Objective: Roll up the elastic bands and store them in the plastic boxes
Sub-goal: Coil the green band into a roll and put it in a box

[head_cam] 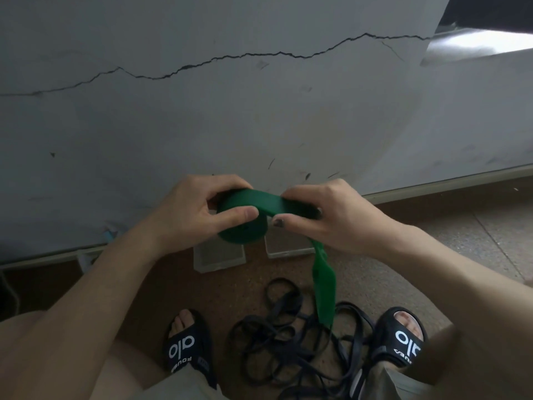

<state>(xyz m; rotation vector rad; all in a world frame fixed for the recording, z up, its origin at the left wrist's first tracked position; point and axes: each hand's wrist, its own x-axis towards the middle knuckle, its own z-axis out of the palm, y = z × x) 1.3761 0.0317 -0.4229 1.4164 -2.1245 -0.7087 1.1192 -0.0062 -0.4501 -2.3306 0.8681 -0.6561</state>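
Observation:
A wide green elastic band (245, 223) is partly wound into a thick roll. My left hand (196, 209) grips that roll, thumb across its front. My right hand (331, 215) pinches the flat stretch of band coming off the roll, and the loose tail hangs down from it toward the floor. Two clear plastic boxes (219, 256) (288, 246) stand on the floor by the wall, right under my hands. A tangled heap of thin black elastic bands (288, 336) lies on the floor between my feet.
A grey cracked wall (259, 111) rises directly ahead, with a skirting strip along its base. My feet in black slides (187, 345) (401, 339) stand on the brown speckled floor either side of the black bands. A dark opening shows at the top right.

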